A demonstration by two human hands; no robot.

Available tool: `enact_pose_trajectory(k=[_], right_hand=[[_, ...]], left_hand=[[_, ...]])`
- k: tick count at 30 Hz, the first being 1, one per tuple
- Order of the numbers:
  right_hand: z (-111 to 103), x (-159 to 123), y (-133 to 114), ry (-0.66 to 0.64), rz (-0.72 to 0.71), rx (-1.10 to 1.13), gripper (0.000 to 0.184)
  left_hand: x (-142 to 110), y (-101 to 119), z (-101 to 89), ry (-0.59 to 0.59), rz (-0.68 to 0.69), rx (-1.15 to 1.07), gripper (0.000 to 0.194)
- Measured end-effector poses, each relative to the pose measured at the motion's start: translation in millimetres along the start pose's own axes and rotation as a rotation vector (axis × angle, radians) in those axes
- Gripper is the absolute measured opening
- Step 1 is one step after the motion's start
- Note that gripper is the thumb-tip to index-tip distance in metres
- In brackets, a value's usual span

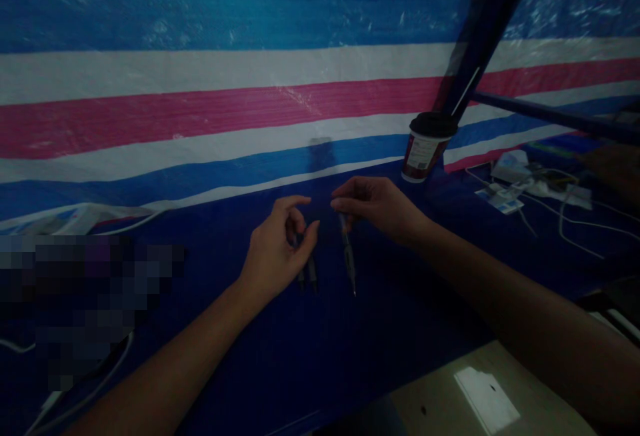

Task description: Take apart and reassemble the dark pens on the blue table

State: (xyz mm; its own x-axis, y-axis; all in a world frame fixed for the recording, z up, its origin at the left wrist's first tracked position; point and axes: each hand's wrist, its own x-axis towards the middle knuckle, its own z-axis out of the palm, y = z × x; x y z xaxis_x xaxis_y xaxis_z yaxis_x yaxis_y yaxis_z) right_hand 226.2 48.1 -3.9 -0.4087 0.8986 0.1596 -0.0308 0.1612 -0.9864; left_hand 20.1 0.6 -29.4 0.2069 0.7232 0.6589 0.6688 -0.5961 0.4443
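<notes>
- Currently my right hand (375, 208) clenches a slim dark pen (349, 256), tip pointing down toward me, upper end hidden inside the grip.
- My left hand (275, 253) curls over two dark pens (313, 275) at the blue desk (250, 356); their upper ends are hidden, grip unclear.

Your right hand (376, 208) pinches a slim dark pen (349, 259) near its top, tip pointing down at lower centre of the frame. Just left of it, two more dark pens (311, 273) show beneath your left hand (274, 256), partly hidden.
</notes>
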Motion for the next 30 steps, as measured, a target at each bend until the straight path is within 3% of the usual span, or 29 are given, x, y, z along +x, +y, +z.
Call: enact_pose_trajectory(k=[3,7,9,15,22,27,30], right_hand=[[0.1,0.5,1.9,-0.016,0.02,0.027,0.033],[2.5,1.1,5.6,0.028,0.018,0.066,0.037],[3.8,1.5,6.0,0.076,-0.014,0.071,0.038],[7.2,0.1,0.6,0.163,-0.113,0.057,0.04],[11.3,-4.4,1.9,-0.037,-0.089,0.024,0.06],[8.8,-3.6,2.3,-0.048,-0.095,0.038,0.049],[4.1,-3.0,-0.6,-0.036,-0.113,0.037,0.051]], left_hand=[[2.5,-1.7,-1.4,-0.108,-0.174,-0.132,0.015],[1.1,11.6,-1.5,-0.447,-0.274,-0.326,0.036],[-0.3,21.4,-0.4,-0.521,-0.317,-0.409,0.037],[-1.4,32.9,5.2,-0.455,-0.462,-0.557,0.035],[-1.3,29.0,6.7,-0.329,-0.515,-0.534,0.032],[-0.1,26.5,4.9,-0.299,-0.412,-0.445,0.035],[3.0,15.6,-0.2,-0.221,-0.367,-0.238,0.045]])
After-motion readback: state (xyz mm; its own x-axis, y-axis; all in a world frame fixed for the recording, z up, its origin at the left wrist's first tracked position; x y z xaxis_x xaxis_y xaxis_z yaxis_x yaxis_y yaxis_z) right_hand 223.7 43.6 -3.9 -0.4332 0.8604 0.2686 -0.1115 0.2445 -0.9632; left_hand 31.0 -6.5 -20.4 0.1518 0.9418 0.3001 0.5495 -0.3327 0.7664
